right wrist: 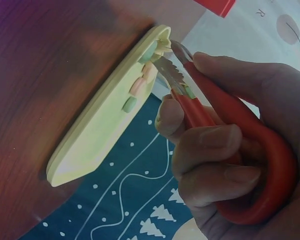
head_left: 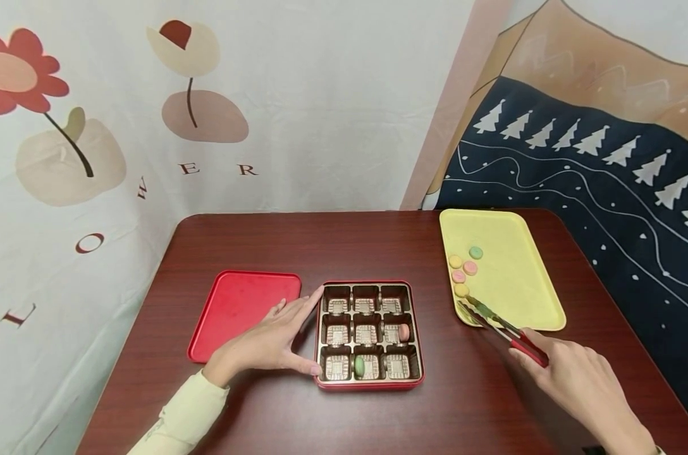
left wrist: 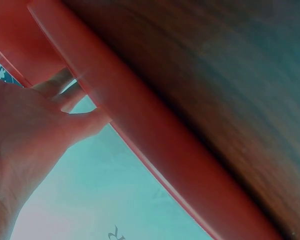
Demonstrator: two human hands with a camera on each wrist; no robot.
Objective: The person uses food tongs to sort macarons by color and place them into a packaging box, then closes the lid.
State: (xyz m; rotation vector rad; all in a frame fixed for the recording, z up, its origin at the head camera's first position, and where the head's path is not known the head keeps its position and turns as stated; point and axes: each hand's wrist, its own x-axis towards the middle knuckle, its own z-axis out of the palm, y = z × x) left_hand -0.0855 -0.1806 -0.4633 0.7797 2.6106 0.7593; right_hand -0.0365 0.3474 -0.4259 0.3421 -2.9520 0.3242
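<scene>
My left hand (head_left: 270, 338) lies against the left side of a red-rimmed square box (head_left: 372, 386), fingers extended and thumb at its lower left corner. The box has a gold insert with nine-style square compartments in rows. A green macaron (head_left: 359, 366) stands in the bottom middle compartment, a pink macaron (head_left: 403, 332) in the middle right one. My right hand (head_left: 577, 379) grips red-handled tongs (right wrist: 210, 107). Their metal tips are at the left edge of a yellow tray (head_left: 526, 278), close to a yellow macaron (head_left: 461, 290). Whether they touch it I cannot tell.
Further macarons lie along the tray's left side: a pink macaron (head_left: 458, 276), another yellow macaron (head_left: 455, 261) and a green macaron (head_left: 476, 253) among them. A red lid (head_left: 247, 303) lies left of the box on the brown table (head_left: 321, 246). Printed cloth (head_left: 332, 107) hangs behind.
</scene>
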